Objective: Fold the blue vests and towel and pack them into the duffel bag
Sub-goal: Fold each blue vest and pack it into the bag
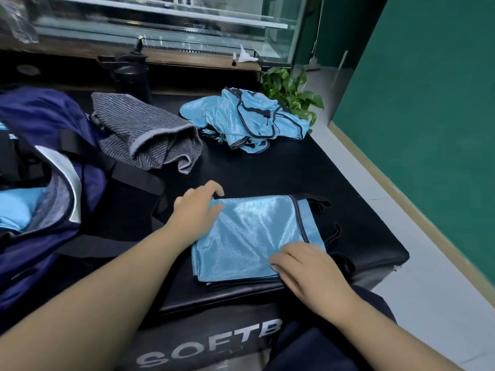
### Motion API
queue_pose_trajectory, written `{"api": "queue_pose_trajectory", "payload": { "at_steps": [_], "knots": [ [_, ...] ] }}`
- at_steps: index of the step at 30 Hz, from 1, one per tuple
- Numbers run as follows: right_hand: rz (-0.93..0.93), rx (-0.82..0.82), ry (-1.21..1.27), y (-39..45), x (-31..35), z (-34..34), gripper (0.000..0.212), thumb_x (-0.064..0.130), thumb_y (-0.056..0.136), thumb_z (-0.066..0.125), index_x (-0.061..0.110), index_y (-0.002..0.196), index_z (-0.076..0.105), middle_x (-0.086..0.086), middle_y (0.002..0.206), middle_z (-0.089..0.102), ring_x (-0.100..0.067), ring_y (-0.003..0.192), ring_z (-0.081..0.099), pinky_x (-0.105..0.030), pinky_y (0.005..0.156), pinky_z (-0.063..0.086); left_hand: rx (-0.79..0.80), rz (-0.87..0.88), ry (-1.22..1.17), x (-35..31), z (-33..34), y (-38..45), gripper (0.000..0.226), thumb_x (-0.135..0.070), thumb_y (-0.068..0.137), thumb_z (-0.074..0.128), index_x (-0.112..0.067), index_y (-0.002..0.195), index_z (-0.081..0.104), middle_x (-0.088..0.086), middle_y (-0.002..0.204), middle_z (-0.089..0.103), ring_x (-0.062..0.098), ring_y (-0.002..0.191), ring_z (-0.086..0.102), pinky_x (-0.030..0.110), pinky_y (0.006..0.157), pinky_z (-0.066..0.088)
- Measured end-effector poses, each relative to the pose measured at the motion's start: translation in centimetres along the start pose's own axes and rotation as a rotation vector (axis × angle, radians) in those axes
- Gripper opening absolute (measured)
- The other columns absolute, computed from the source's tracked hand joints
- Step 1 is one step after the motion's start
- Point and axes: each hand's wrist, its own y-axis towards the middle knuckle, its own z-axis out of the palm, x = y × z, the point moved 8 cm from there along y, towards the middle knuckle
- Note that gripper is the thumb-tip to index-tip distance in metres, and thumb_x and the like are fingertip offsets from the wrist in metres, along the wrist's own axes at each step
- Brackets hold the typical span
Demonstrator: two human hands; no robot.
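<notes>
The black padded bench (267, 172) carries all items; the navy duffel bag (40, 162) lies open at its left edge, with light blue fabric already visible inside. The grey striped towel (150, 135) sits loosely bunched beside the bag toward the far edge; the pile of unfolded blue vests (246, 119) lies at the far right corner. The folded blue vest (249, 236) rests flat near the front edge. The left hand (192, 212) grips its far left corner, fingers curled over the edge; the right hand (308, 266) presses its near right corner, fingers bent but holding nothing. Recommended procedure: smooth the slippery panel outward, keep the dark trim aligned, tuck the loose black straps under before lifting. Legible marking on the bench front: "SOFTB", remainder cut off.
</notes>
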Motion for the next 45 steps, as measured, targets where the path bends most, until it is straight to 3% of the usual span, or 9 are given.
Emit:
{"api": "queue_pose_trajectory", "payload": {
  "at_steps": [8, 10, 14, 19, 25, 31, 35, 39, 45],
  "knots": [
    [0.271, -0.032, -0.008, 4.6, -5.7, 0.2, 0.037, 0.012, 0.079, 0.039, 0.011, 0.092, 0.074, -0.005, 0.091, 0.074, -0.028, 0.079, 0.07, -0.035, 0.076, 0.056, -0.082, 0.019, -0.017, 0.6, -1.1, -4.8, 0.012, -0.021, 0.09, 0.053, -0.028, 0.101, 0.053, -0.006, 0.075, 0.044, 0.016, 0.074, 0.046, 0.031, 0.068, 0.035],
    [0.34, 0.0, 0.109, 4.7, -6.1, 1.5, 0.04, 0.009, 0.087, 0.039, 0.009, 0.115, 0.069, -0.001, 0.122, 0.065, -0.021, 0.113, 0.061, -0.027, 0.102, 0.04, -0.064, 0.022, -0.091, 0.9, -0.8, -6.4, 0.011, -0.022, 0.087, 0.06, -0.032, 0.092, 0.055, -0.006, 0.07, 0.05, 0.009, 0.07, 0.046, 0.023, 0.061, 0.034],
    [0.423, 0.001, 0.339, 2.9, -6.5, 1.9, 0.041, 0.005, 0.092, 0.056, 0.015, 0.132, 0.057, 0.008, 0.138, 0.049, -0.012, 0.135, 0.041, -0.007, 0.109, 0.018, 0.048, 0.027, -0.369, 2.3, -0.4, -9.0, 0.015, -0.02, 0.085, 0.069, -0.034, 0.08, 0.07, -0.011, 0.071, 0.062, 0.006, 0.063, 0.05, 0.02, 0.065, 0.041],
    [0.206, 0.088, 0.462, -0.6, -3.6, 1.0, 0.052, 0.0, 0.083, 0.051, 0.015, 0.133, 0.053, 0.005, 0.145, 0.045, -0.011, 0.14, 0.033, -0.026, 0.116, 0.024, 0.063, 0.181, -0.493, 3.2, -2.1, -10.1, 0.042, -0.004, 0.087, 0.066, -0.043, 0.101, 0.068, -0.01, 0.106, 0.062, 0.01, 0.097, 0.059, 0.017, 0.086, 0.044],
    [-0.023, 0.226, 0.334, -1.7, -1.4, 1.3, 0.06, 0.045, 0.085, 0.062, 0.02, 0.136, 0.042, 0.002, 0.15, 0.037, -0.014, 0.146, 0.02, -0.023, 0.118, 0.017, 0.199, 0.362, -0.287, 2.6, 0.1, -9.8, 0.071, 0.003, 0.086, 0.065, -0.054, 0.124, 0.049, -0.035, 0.135, 0.044, -0.008, 0.135, 0.03, 0.009, 0.111, 0.019],
    [0.391, 0.04, 0.61, -0.7, -4.3, 0.9, 0.029, 0.026, 0.078, 0.06, 0.015, 0.101, 0.073, 0.012, 0.113, 0.066, 0.004, 0.118, 0.051, -0.013, 0.1, 0.036, 0.251, 0.309, -0.32, 2.5, 0.3, -7.8, 0.07, -0.005, 0.088, 0.065, -0.065, 0.117, 0.044, -0.041, 0.126, 0.047, -0.023, 0.13, 0.017, 0.002, 0.106, 0.016],
    [0.699, -0.001, 0.72, 0.8, -5.8, 1.6, 0.02, 0.022, 0.089, 0.064, 0.002, 0.085, 0.065, 0.005, 0.068, 0.049, -0.003, 0.065, 0.045, -0.023, 0.067, 0.036, 0.12, 0.327, -0.272, 1.4, 0.0, -6.5, 0.063, -0.02, 0.076, 0.079, -0.071, 0.1, 0.053, -0.034, 0.115, 0.056, -0.011, 0.115, 0.04, 0.002, 0.097, 0.026],
    [0.876, -0.121, 0.889, 2.3, -6.9, 2.6, 0.043, 0.04, 0.091, 0.055, -0.004, 0.092, 0.058, -0.008, 0.074, 0.052, -0.011, 0.073, 0.046, -0.032, 0.068, 0.037, -0.027, 0.157, -0.317, 1.6, -0.5, -5.5, 0.005, -0.029, 0.086, 0.067, -0.028, 0.089, 0.071, -0.003, 0.084, 0.066, 0.011, 0.082, 0.05, 0.017, 0.075, 0.038],
    [1.009, -0.236, 0.751, 3.3, -8.0, 3.0, 0.042, 0.041, 0.095, 0.05, 0.014, 0.065, 0.036, 0.005, 0.062, 0.034, -0.011, 0.06, 0.032, -0.032, 0.058, 0.028, 0.012, -0.085, -0.405, 3.0, -0.4, -3.6, 0.048, -0.054, 0.084, 0.051, -0.01, 0.095, 0.066, 0.01, 0.093, 0.068, 0.024, 0.086, 0.062, 0.039, 0.081, 0.048]
  ]
}}
